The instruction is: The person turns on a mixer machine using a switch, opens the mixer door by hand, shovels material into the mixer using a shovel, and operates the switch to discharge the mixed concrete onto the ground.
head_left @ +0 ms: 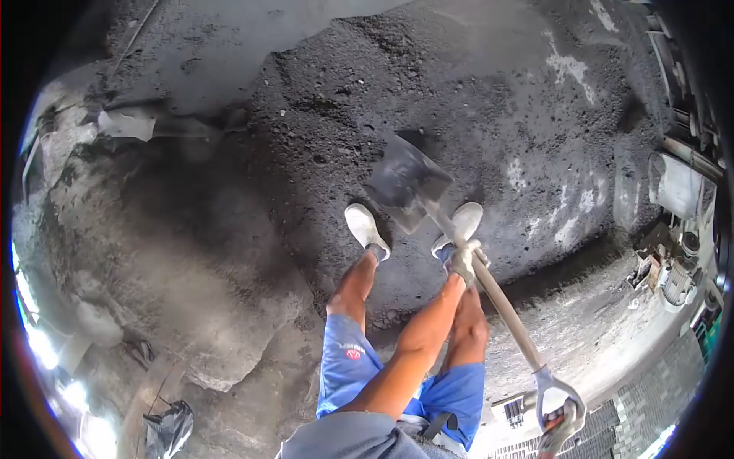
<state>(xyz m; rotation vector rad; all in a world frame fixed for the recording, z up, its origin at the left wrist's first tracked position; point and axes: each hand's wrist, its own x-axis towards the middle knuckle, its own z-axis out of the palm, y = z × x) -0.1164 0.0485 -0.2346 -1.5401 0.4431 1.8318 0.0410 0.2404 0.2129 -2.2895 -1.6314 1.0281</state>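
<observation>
A shovel runs slantwise across the view, its dark metal blade ahead of my shoes and over the loose grey gravel. My left hand, in a pale glove, is wrapped round the lower part of the wooden shaft, close above the blade. At the lower right my right hand, also gloved, grips the D-shaped handle at the shaft's top end. No load shows on the blade. Dark, grainy material spreads on the ground beyond it.
My white shoes stand apart on the gritty ground. A large pale-brown mound, partly hazy, rises at left. Lower left lies a black plastic bag. Machine parts and a pale panel stand along the right. Paving blocks lie lower right.
</observation>
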